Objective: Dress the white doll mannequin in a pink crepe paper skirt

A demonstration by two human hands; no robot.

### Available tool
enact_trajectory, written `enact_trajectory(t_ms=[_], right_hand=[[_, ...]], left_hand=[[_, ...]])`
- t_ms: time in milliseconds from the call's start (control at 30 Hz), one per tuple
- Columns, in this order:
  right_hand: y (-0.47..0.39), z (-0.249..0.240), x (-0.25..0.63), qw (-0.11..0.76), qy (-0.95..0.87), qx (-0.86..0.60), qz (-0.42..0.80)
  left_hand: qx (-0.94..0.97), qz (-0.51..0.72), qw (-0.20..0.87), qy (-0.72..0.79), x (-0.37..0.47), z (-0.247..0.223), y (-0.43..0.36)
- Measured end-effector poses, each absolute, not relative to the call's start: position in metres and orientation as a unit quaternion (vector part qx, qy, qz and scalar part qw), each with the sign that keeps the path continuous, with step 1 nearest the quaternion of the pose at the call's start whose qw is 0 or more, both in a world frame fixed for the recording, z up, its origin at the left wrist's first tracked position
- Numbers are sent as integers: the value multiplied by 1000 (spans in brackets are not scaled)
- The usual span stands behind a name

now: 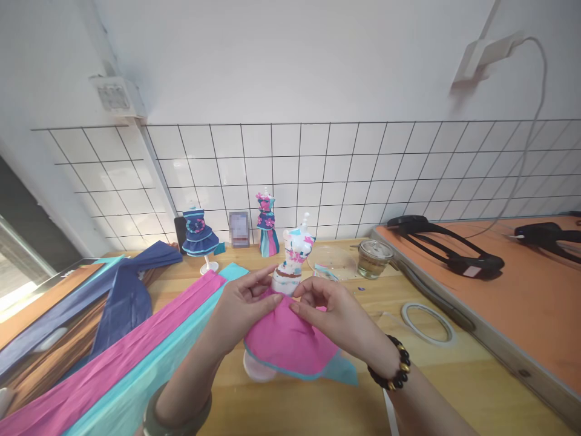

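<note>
A small white dress form with pink and blue bits on its bodice stands tilted in the middle, its pale round base partly showing below. Pink fabric with a light blue edge hangs around its waist like a skirt. My left hand pinches the fabric's top edge at the left of the waist. At the right of the waist, my right hand has its thumb and fingers closed on the same edge. A light blue corner sticks out at the lower right.
Two dressed miniature forms and a phone stand near the tiled wall. Pink, blue and brown strips lie left. On the right are a lidded glass jar, a tape roll and black headgear.
</note>
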State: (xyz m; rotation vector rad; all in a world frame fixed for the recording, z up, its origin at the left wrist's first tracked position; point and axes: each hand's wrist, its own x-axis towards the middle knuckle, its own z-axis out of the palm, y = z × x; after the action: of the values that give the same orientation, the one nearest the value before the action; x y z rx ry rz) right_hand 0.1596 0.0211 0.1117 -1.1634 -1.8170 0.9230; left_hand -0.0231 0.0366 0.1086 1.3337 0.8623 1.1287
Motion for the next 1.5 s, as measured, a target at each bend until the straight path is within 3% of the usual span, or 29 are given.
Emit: enact_trajectory(t_ms=[200, 667, 1500], right_hand=[[21, 114, 158, 365, -723, -453, 372], [19, 115, 151, 408, -713, -437, 367], [19, 114, 151, 439, -694, -461, 336]], left_hand=[[581, 483, 535, 377, -21, 109, 37], [568, 470, 567, 367, -20, 108, 36], [573, 499, 532, 373, -12, 108, 32]])
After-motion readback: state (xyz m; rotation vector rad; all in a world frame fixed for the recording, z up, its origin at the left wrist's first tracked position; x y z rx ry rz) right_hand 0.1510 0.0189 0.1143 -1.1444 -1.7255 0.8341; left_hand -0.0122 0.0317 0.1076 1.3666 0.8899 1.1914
